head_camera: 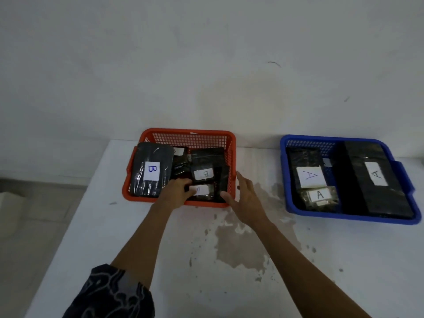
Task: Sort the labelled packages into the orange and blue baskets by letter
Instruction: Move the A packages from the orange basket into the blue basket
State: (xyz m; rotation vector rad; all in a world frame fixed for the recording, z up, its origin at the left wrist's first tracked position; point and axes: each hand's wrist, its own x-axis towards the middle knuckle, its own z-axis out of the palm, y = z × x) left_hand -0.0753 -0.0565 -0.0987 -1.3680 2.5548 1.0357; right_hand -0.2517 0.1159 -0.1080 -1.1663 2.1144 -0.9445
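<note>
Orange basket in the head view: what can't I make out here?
- Left hand fingertips: sunk among the packages, so the grip on the small A package is unclear.
- Label at the far side of the orange basket: too small and blurred to read.
- Packages underneath: covered by the large B package and the small B package.

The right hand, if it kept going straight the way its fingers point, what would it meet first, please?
Most likely the near right corner of the orange basket: the right hand lies open beside it, fingers aimed up along that wall. Depth is unclear.
</note>
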